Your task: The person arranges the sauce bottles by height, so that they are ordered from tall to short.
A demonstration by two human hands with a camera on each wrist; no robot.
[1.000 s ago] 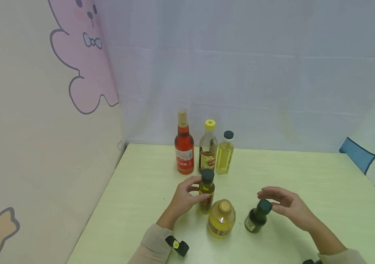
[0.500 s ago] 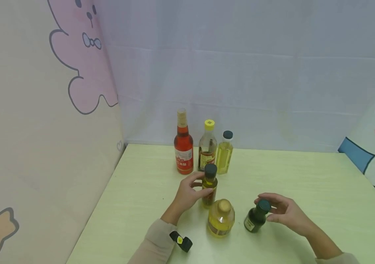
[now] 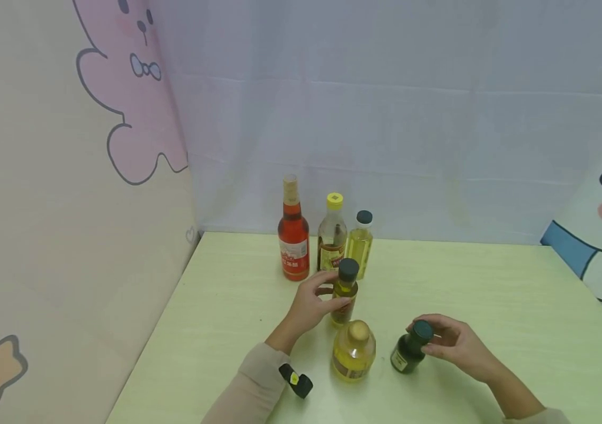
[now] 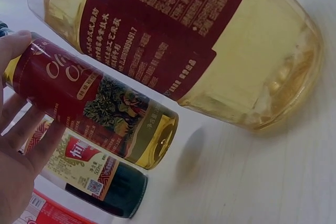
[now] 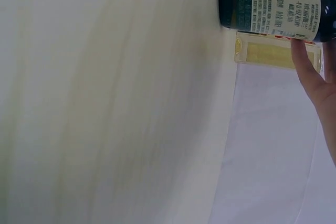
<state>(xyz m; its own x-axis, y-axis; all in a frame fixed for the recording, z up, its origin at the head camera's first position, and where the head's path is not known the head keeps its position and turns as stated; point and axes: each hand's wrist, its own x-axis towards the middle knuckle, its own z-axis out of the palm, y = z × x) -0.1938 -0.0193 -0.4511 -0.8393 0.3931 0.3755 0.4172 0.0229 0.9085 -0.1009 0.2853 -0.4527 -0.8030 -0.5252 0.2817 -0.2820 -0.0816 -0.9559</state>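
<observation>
My left hand [image 3: 308, 306] grips a small olive oil bottle [image 3: 344, 300] with a black cap and red label, fingers and thumb around its upper part. In the left wrist view, a shadow lies apart from the base of the olive oil bottle [image 4: 100, 103], which seems slightly off the table. A round golden-capped bottle of yellow oil [image 3: 354, 353] stands just in front of it. Farther right, my right hand [image 3: 457, 347] has its fingers and thumb around the neck of a small dark green bottle [image 3: 407, 353], standing on the table. Its pale label shows in the right wrist view.
Along the back of the pale table [image 3: 227, 330] stand a tall red vinegar bottle [image 3: 294, 247], a yellow-capped bottle [image 3: 331, 235] of dark liquid and a slim dark-capped bottle of yellow oil [image 3: 360, 244]. A white curtain [image 3: 386, 118] hangs behind; a patterned wall rises at left.
My left hand has carried the olive oil bottle to the right and away, toward the back row. My right hand has closed in around the neck of the dark green bottle, which stays put.
</observation>
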